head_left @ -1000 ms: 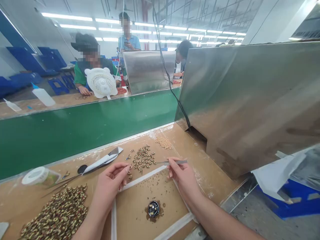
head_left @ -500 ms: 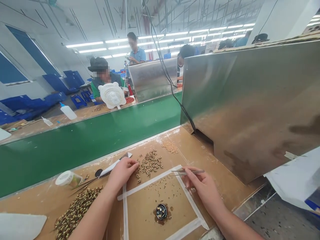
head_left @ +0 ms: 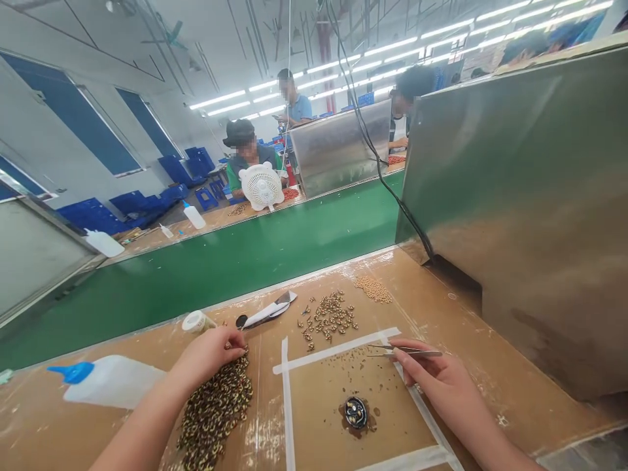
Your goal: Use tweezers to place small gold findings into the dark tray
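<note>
My left hand (head_left: 212, 358) is at the top of a large pile of small dark-and-cream pieces (head_left: 216, 405), fingers curled together on its edge. What they pinch, if anything, is too small to make out. Tweezers (head_left: 426, 354) lie in my right hand (head_left: 439, 379), held between thumb and fingers, tips slightly apart and pointing left. Below those tips, inside a frame of white tape (head_left: 289, 418), sits a small round black piece (head_left: 356, 412) with bits in it and a wet stain around it. A looser group of similar dark-and-cream pieces (head_left: 331, 315) lies beyond the tape.
Small tan beads (head_left: 373, 290) lie near the metal panel (head_left: 530, 229). A blue-capped bottle (head_left: 112, 381) lies at left; a white tub (head_left: 196, 321) and a folded paper (head_left: 269, 311) are behind my left hand. Across the green belt (head_left: 245, 248), people sit near a white fan (head_left: 262, 186).
My left hand has moved from the looser group to the large pile at left. My right hand still holds the tweezers over the tape. The view has turned left.
</note>
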